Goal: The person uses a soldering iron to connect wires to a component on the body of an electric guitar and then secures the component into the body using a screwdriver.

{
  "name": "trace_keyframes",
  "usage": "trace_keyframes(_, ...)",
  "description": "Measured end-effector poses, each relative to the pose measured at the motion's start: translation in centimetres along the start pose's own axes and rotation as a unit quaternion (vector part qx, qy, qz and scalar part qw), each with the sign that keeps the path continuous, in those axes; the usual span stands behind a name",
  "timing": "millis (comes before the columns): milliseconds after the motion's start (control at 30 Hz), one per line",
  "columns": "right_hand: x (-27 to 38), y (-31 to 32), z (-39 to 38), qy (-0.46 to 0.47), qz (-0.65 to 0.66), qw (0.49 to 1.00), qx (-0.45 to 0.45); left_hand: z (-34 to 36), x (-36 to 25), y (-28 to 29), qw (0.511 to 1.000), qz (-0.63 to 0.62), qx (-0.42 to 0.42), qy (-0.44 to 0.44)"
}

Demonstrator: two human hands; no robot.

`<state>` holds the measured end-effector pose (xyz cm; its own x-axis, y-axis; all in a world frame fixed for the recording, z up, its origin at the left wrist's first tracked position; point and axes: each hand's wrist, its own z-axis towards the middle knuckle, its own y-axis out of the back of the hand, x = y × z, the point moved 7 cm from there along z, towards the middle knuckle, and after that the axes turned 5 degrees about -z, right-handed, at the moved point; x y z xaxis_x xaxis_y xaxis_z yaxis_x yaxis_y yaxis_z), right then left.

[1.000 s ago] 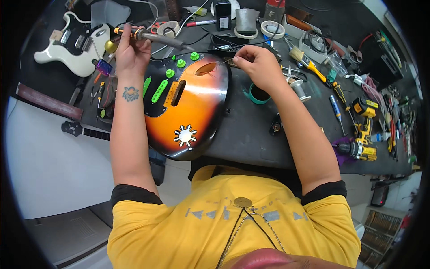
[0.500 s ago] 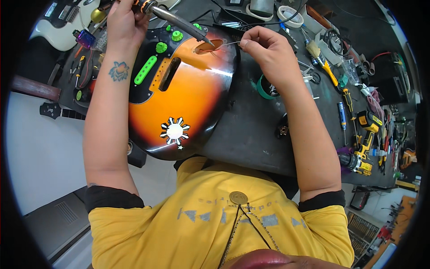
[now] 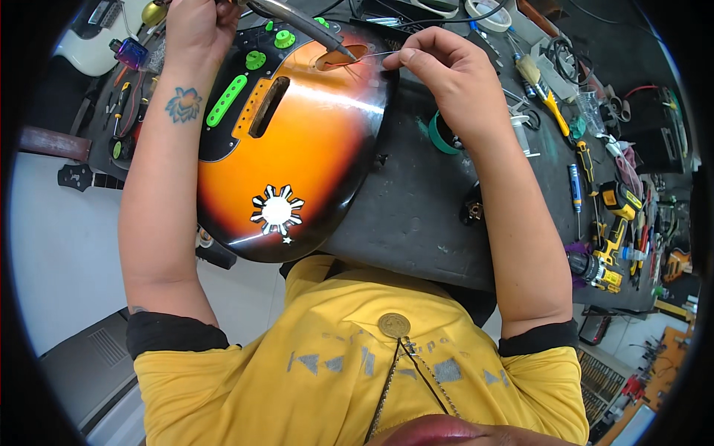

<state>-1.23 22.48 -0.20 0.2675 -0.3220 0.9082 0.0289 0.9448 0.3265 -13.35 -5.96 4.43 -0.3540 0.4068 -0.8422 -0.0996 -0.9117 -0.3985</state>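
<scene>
Head view: the left hand point(image 3: 199, 33), closed around a soldering iron point(image 3: 297, 24), has brought its tip point(image 3: 352, 56) to the oval cavity point(image 3: 327, 62) at the far right of the guitar body point(image 3: 312, 160), beside wire point(image 3: 383, 53) pinched in the right hand point(image 3: 455, 68), suggesting soldering is under way.

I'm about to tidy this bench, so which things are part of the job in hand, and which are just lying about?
In the job:
guitar body
iron, in the left hand
thin wire, in the right hand

Apparently just lying about:
brush
drill
blue screwdriver
white guitar
</scene>
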Motion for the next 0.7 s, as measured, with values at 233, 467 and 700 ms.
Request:
trace_keyframes(233, 0.46, -0.29, -0.08, -0.001, 0.001, 1.0, 0.029, -0.13, 0.35, -0.02, 1.0, -0.009, -0.015, 0.011)
trace_keyframes(467, 0.47, -0.27, -0.13, 0.001, -0.011, 1.0, 0.019, 0.45, 0.65, 0.45, 1.0, -0.006, -0.007, 0.013)
trace_keyframes(700, 0.87, -0.11, -0.28, 0.002, -0.05, 0.999, 0.008, 0.23, 0.78, 0.19, 1.0, 0.003, -0.024, 0.004)
